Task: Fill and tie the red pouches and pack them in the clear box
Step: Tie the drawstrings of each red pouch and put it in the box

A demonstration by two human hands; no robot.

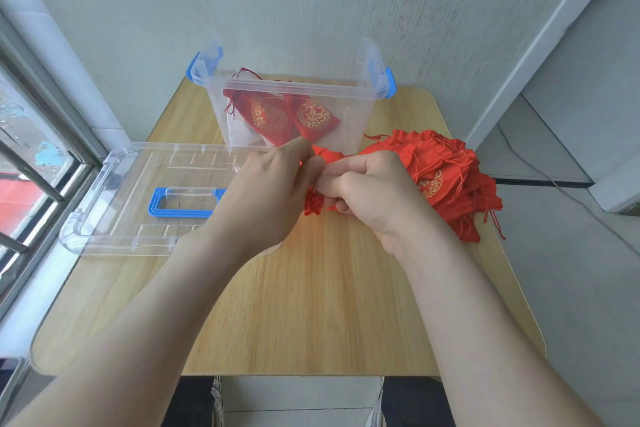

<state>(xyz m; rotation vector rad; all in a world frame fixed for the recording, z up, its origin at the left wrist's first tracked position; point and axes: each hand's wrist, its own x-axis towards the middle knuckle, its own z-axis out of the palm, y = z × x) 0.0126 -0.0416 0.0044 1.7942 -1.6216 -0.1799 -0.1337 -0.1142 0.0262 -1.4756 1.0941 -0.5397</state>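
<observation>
Both my hands meet over the middle of the wooden table [311, 305] around one red pouch [325, 154]. My left hand [266, 194] pinches it from the left, and my right hand [374, 194] has its fingers curled round it from the right. Most of this pouch is hidden; red cloth shows above and below the fingers. The clear box [367, 94] with blue latches stands open at the back. Two red pouches [294, 118] with gold print lie inside it. A pile of flat red pouches [450, 177] lies at the right.
The clear lid [138, 184] with a blue handle lies flat on the table's left, overhanging the edge beside a window frame [41, 163]. A wall stands right behind the box. A cable runs along the floor at the right.
</observation>
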